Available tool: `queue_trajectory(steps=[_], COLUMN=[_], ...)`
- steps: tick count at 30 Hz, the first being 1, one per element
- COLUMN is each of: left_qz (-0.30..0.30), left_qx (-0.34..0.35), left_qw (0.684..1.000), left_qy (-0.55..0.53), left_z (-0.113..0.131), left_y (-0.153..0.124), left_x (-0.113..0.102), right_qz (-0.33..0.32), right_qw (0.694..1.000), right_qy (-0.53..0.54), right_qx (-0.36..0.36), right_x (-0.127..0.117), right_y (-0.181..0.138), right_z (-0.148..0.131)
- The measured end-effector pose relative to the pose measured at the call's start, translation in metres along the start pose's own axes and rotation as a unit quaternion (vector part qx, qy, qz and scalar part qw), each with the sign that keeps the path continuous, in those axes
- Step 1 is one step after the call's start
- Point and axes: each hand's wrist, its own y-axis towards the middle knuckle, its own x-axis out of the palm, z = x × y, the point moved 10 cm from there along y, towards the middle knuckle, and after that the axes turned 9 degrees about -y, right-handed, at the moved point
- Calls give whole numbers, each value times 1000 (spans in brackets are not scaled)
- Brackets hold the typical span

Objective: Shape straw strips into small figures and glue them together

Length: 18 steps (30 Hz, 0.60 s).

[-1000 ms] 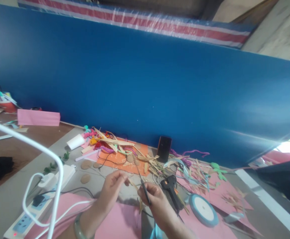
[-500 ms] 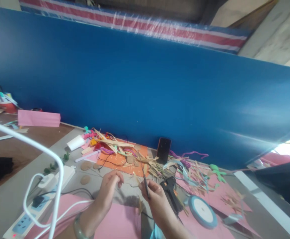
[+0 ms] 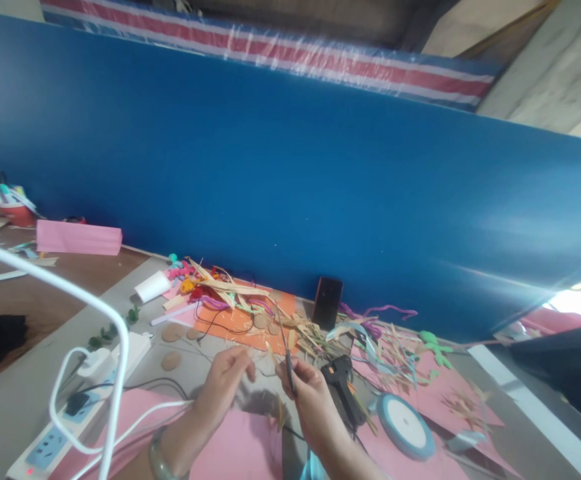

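In the middle of the desk my right hand (image 3: pixel 313 397) grips a slim dark tool with a long thin point (image 3: pixel 289 370), which angles up and away. I cannot tell if it is tweezers or a scissor blade. A pale straw-coloured strip (image 3: pixel 272 355) stands beside the tool at my right fingertips. My left hand (image 3: pixel 226 381) is apart from it on the left, fingers curled and pressed together; whatever is in them is hidden. Below the hands lies pink paper (image 3: pixel 238 447) with a small dry leaf-like piece (image 3: pixel 281 413) at its edge. A black glue gun (image 3: pixel 344 390) rests right of my right hand.
A phone (image 3: pixel 327 302) leans on the blue partition (image 3: pixel 290 167). Dry strips (image 3: pixel 230 287) lie on orange paper (image 3: pixel 220 327). A ribbon roll (image 3: pixel 405 427) lies at right. A white curved tube (image 3: pixel 80 293) arches over a power strip (image 3: pixel 45 450) at left.
My left hand has moved slightly right, towards my right hand. The dark tool in my right hand has tipped a little to the left.
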Motion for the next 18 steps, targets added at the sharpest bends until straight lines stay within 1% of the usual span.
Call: queue_trajectory(steps=[4, 8, 10, 12, 14, 15, 18], left_qz=[-28, -61, -63, -49, -29, -21, -7], left_qx=[-7, -6, 4, 1, -12, -19, -37], left_qw=[999, 997, 997, 998, 999, 1000, 999], left_qy=[-16, 36, 53, 51, 28, 11, -31], left_z=[-2, -2, 1, 2, 0, -1, -6], left_y=[0, 1, 1, 2, 3, 3, 4], left_x=[7, 14, 14, 12, 8, 6, 4], right_qz=[-15, -35, -47, -52, -41, -27, 31], right_qw=[1000, 999, 998, 997, 996, 995, 978], right_qy=[-9, -26, -32, -48, -76, -95, -188], right_qx=[-3, 7, 14, 5, -20, -33, -81], right_x=[5, 13, 17, 18, 11, 3, -31], right_y=[-1, -4, -4, -5, -6, -6, -11], right_z=[-2, 6, 11, 12, 8, 5, -7])
